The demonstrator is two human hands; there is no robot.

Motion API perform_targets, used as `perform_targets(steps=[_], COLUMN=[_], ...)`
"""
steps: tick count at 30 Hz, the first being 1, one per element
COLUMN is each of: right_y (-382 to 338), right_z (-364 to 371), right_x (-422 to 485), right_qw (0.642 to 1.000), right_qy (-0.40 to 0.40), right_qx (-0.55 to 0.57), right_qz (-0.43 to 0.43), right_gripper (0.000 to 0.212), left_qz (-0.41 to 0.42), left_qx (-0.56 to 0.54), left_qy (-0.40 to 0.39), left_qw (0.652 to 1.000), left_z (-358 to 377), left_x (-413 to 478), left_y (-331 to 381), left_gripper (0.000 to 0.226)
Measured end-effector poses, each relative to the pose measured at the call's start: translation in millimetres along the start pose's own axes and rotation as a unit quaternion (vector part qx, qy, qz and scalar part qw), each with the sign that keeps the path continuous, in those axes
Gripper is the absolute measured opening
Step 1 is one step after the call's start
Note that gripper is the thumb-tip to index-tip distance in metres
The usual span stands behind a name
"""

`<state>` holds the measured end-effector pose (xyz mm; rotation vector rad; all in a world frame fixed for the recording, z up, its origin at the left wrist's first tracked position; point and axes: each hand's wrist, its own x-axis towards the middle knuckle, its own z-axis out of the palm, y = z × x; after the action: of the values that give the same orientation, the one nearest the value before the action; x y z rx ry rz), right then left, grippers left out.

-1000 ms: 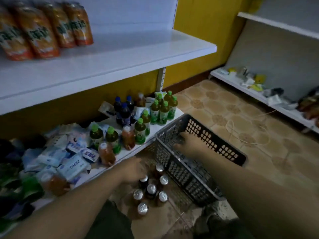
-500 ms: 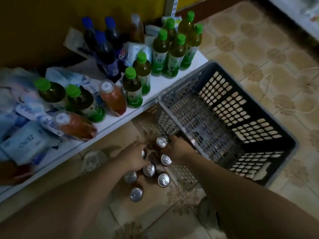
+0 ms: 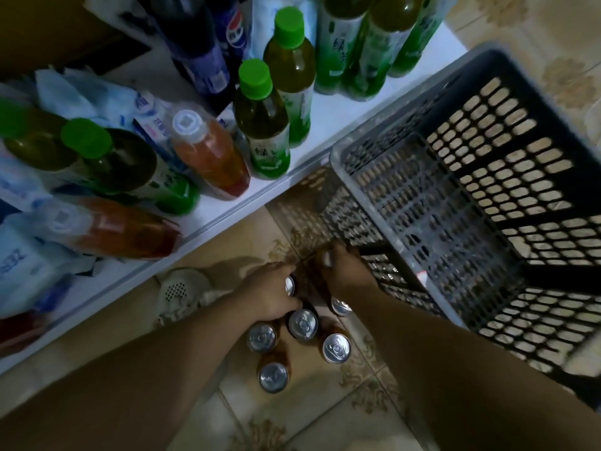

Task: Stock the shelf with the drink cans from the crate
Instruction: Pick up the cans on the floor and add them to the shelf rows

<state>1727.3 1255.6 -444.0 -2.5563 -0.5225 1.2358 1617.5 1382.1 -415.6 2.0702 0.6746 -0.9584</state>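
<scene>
The right hand [image 3: 344, 271] is off the crate [image 3: 338, 151] rim now and down among the cans [image 3: 303, 323]. It curls round one can. The left hand [image 3: 276, 294] grips another. The cans stand on the floor [image 3: 292, 418], just beside the crate and near the low shelf [image 3: 328, 115].

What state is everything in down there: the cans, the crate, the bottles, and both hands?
Cans: standing upright, unopened.
Left hand: gripping one can.
Right hand: gripping another can.
Crate: no cans inside.
Green-capped bottles: upright, caps on.
Orange bottle: lying on its side.
</scene>
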Motion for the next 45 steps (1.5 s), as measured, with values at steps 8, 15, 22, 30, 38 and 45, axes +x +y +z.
perform_targets(steps=[8,15,22,30,38,45], right_y=[-30.4,-100.0,-181.0,-276.3,-386.7,-441.6], right_z=[-47.0,-116.9,-183.5,-217.2,-182.4,-171.3], right_x=[-106.7,-227.6,-352.1,-463.3,-513.2,-503.3], right_qw=[0.992,0.932,0.834,0.825,0.822,0.828], right_qy=[0.097,0.211,0.209,0.185,0.222,0.208], right_qx=[0.035,0.24,0.436,0.36,0.253,0.213], right_qz=[-0.069,-0.172,-0.267,-0.396,-0.459,-0.475], right_gripper=[0.068,0.07,0.025,0.044,0.07,0.073], left_qz=[0.037,0.142,0.225,0.288,0.223,0.004], left_qx=[-0.072,-0.206,-0.366,-0.405,-0.297,-0.057], left_qy=[0.036,0.112,0.197,0.287,0.441,0.503], left_qw=[0.996,0.962,0.881,0.819,0.817,0.863], left_z=[-29.4,-74.0,-119.8,-157.4,-192.3,-233.2], left_x=[-71.2,-197.3,-356.2,-489.9,-569.3,-584.5], left_y=[26.8,63.2,94.8,81.3,-3.5,-61.5], left_gripper=[0.068,0.085,0.08,0.065,0.062,0.073])
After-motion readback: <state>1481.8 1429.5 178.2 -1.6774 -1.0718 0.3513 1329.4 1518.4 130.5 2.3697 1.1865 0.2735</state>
